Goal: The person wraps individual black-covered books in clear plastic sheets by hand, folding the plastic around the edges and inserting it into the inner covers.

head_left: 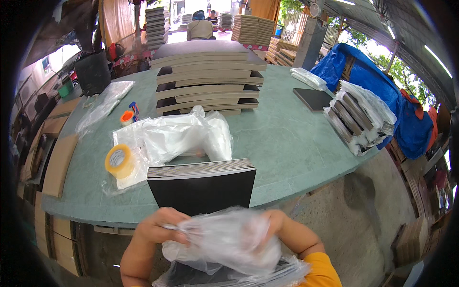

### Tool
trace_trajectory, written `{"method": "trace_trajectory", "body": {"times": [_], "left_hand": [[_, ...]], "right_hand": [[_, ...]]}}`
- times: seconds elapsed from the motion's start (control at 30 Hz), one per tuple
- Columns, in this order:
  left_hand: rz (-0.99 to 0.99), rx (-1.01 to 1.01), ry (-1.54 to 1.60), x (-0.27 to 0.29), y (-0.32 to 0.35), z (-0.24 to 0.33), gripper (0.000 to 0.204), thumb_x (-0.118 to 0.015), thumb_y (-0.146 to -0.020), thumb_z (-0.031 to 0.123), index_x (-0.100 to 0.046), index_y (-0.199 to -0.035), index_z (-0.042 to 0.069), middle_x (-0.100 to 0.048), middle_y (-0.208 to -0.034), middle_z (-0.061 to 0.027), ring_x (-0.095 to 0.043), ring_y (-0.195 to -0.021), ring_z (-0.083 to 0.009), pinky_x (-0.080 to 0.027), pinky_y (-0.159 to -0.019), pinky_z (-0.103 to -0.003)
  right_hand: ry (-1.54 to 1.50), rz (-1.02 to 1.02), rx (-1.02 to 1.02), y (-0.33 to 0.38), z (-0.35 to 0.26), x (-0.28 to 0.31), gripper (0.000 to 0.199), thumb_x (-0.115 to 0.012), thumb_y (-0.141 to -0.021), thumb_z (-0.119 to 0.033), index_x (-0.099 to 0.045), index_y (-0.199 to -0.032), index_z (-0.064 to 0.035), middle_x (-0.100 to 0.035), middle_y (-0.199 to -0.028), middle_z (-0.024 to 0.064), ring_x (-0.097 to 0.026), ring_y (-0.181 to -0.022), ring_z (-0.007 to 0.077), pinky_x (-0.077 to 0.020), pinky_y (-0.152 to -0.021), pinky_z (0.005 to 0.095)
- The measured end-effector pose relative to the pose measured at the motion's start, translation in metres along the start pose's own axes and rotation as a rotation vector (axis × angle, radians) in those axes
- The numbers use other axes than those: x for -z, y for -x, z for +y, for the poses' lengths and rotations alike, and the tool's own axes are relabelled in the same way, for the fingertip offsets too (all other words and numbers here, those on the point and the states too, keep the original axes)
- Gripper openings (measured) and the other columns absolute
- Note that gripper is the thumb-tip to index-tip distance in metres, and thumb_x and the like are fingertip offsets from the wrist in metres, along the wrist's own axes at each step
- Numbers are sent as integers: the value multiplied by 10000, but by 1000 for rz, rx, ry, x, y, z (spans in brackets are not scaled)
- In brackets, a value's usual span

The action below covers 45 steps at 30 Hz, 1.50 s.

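Close to my body, my left hand [166, 226] pinches the gathered edge of a clear plastic bag [217, 234]. My right hand [267, 228] holds the bag's other side, its fingers partly covered by the film and smeared by motion. Below the bag, at the lower edge, lies a dark stack in clear plastic wrap [229, 278], partly hidden. Just beyond my hands, at the table's near edge, a stack of thin sheets or boards with a black face [203, 191] stands with its light edges upward.
On the green table [291, 143] lie crumpled clear plastic bags [177, 134], a tape roll [119, 161] and an orange roll [126, 117]. A tall board stack [208, 76] rises at the back. Plastic-wrapped dark bundles [356, 117] and a black board [311, 99] lie right.
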<state>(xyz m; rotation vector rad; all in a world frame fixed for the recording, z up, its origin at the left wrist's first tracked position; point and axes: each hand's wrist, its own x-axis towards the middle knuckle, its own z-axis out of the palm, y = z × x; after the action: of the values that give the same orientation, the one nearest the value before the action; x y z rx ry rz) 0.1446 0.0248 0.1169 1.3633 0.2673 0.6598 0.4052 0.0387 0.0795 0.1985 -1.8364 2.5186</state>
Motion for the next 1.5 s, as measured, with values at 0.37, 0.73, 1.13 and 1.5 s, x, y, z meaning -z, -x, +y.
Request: {"method": "trace_trajectory", "body": {"times": [0.37, 0.73, 1.13, 1.5], "left_hand": [[-387, 321, -1494, -8, 13, -35, 192, -526, -712, 146, -510, -867, 34, -575, -674, -169, -602, -676, -292, -479, -548, -399], [-350, 724, -1566, 21, 61, -81, 228, -546, -708, 228, -590, -791, 20, -602, -674, -151, -610, -698, -285, -476, -570, -407], [1198, 19, -1554, 83, 67, -21, 446, -580, -646, -3, -525, -1075, 104, -525, -1004, -140, -532, -842, -254, -459, -647, -330], [731, -62, -708, 54, 65, 5, 335, -593, -523, -51, -629, -852, 1, -569, -669, -82, -528, -575, -150, -430, -517, -248]], "right_hand": [[1629, 267, -1397, -5, -10, -6, 365, -522, -688, -165, -569, -1039, -78, -617, -878, 104, -547, -957, 262, -59, -986, 617], [1335, 276, -958, -9, -22, -22, 252, -586, -666, -191, -584, -843, -12, -603, -711, 171, -613, -690, 283, -486, -621, 363], [1905, 1447, 16, -20, -9, 8, 506, -497, -492, 69, -555, -982, -44, -547, -968, 102, -512, -906, 293, -397, -800, 354], [298, 1204, 222, 77, -8, -4, 301, -637, -623, 41, -606, -922, 26, -585, -746, 81, -546, -638, 122, -419, -567, 206]]}}
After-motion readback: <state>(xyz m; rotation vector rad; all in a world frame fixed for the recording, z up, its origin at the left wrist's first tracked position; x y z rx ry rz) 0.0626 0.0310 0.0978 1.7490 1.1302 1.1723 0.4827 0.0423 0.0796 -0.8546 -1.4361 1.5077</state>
